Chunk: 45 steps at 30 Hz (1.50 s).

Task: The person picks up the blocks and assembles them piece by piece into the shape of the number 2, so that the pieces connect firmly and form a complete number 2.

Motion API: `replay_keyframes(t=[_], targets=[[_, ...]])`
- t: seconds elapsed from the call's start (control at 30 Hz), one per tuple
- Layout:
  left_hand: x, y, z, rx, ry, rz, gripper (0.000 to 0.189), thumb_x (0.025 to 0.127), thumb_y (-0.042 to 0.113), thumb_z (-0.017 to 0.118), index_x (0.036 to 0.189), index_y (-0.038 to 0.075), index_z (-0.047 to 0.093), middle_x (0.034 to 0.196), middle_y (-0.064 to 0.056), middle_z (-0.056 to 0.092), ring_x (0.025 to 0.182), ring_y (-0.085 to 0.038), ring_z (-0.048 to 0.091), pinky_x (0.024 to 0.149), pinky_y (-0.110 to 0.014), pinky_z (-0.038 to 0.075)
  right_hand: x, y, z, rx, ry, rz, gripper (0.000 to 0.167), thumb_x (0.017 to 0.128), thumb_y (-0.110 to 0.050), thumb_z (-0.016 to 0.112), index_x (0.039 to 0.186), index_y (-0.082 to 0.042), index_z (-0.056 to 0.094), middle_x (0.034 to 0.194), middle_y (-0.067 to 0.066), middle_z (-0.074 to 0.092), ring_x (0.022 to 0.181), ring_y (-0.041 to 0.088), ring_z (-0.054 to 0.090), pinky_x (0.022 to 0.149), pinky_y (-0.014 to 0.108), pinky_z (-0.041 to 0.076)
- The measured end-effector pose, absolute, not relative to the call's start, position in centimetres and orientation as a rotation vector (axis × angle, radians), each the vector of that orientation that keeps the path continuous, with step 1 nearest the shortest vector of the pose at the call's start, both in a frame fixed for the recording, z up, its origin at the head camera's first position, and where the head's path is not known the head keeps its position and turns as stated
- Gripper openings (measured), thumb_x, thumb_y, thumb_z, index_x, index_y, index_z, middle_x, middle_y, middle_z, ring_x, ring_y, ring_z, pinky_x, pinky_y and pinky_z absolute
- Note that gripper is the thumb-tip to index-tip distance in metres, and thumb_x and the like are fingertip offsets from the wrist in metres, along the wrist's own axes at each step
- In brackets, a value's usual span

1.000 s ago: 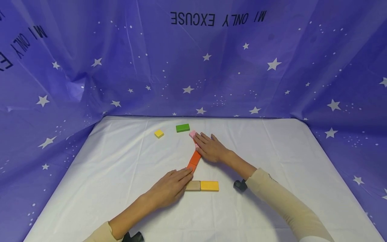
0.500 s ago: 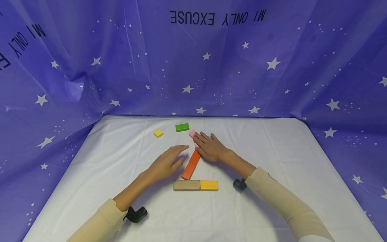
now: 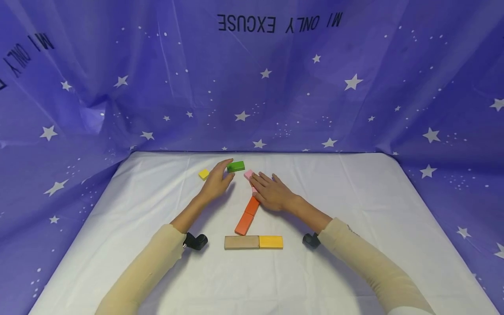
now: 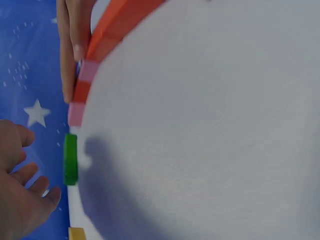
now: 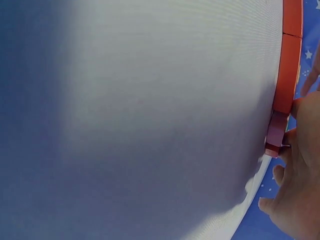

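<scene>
My left hand (image 3: pixel 215 181) hovers at the left end of a green rectangular block (image 3: pixel 236 166), thumb and fingers spread apart. In the left wrist view a gap shows between that hand and the green block (image 4: pixel 70 159). With straight fingers, my right hand (image 3: pixel 274 193) rests along a slanting row of blocks, partly covering it. A pink block (image 3: pixel 248 174) tops this row; below it come more pink and red pieces, then two orange-red blocks (image 3: pixel 245 223). Left of my left hand lies a small yellow block (image 3: pixel 203 174).
Nearer the front, a tan block (image 3: pixel 241 242) and a yellow-orange block (image 3: pixel 271 242) lie end to end. A white cloth (image 3: pixel 334 271) covers the table. Behind and beside it hangs a purple starry curtain (image 3: pixel 291 105).
My left hand has left the lower orange-red block and moved up, away from me, to the green block. My right hand has stayed on the row.
</scene>
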State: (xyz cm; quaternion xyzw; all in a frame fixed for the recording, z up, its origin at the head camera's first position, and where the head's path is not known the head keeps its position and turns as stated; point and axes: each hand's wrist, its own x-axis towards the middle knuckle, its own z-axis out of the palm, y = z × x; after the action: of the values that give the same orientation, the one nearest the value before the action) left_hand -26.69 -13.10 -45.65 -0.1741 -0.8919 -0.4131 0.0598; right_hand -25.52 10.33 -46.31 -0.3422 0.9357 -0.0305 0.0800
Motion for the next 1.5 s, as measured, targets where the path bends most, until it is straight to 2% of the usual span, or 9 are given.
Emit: replay_keyframes(t=[0.17,0.37,0.63,0.9,1.5], targets=[[-28.5,-13.6,-46.8,-0.509,-2.687,-1.266,0.052,0.098,0.007,0.059,0.145,-0.008,0.043,0.146,-0.028,0.044,0.138,-0.041,0.038,0.115,-0.049,0.027,-25.6,10.2,-46.4,-1.022,2.799,-0.042,0.059,0.109,-0.041,0.024,0.161,-0.014,0.016,0.165,0.004,0.015,0.151,0.023,0.010,0.119,0.054,0.010],[-29.8,-13.8,-47.3,-0.507,-2.726,-1.258,0.053,0.097,0.011,0.060,0.144,-0.006,0.045,0.145,-0.028,0.045,0.138,-0.040,0.038,0.116,-0.044,0.026,-25.5,10.2,-46.3,-1.039,2.804,-0.055,0.059,0.109,-0.040,0.026,0.161,-0.013,0.018,0.165,0.005,0.017,0.151,0.024,0.012,0.119,0.055,0.011],[-30.9,-13.4,-47.2,-0.516,-2.886,-1.093,0.049,0.099,0.003,0.055,0.144,-0.009,0.044,0.145,-0.029,0.045,0.135,-0.041,0.041,0.114,-0.049,0.026,-25.6,10.1,-46.5,-1.034,2.812,-0.043,0.058,0.110,-0.040,0.025,0.161,-0.014,0.016,0.165,0.004,0.016,0.151,0.023,0.011,0.119,0.054,0.010],[-31.3,-13.6,-47.4,-0.565,-2.915,-1.062,0.044,0.098,0.000,0.048,0.142,-0.009,0.047,0.142,-0.031,0.046,0.131,-0.042,0.044,0.110,-0.050,0.034,-25.7,10.2,-46.5,-1.025,2.801,-0.042,0.059,0.109,-0.040,0.026,0.161,-0.014,0.016,0.165,0.004,0.015,0.151,0.023,0.009,0.119,0.053,0.008],[-30.0,-13.6,-47.5,-0.665,-2.837,-1.126,0.039,0.097,-0.002,0.050,0.135,-0.011,0.051,0.135,-0.031,0.050,0.124,-0.042,0.050,0.106,-0.051,0.039,-25.8,10.2,-46.5,-1.041,2.813,-0.029,0.058,0.109,-0.040,0.026,0.161,-0.014,0.017,0.165,0.004,0.017,0.151,0.024,0.012,0.119,0.054,0.012]])
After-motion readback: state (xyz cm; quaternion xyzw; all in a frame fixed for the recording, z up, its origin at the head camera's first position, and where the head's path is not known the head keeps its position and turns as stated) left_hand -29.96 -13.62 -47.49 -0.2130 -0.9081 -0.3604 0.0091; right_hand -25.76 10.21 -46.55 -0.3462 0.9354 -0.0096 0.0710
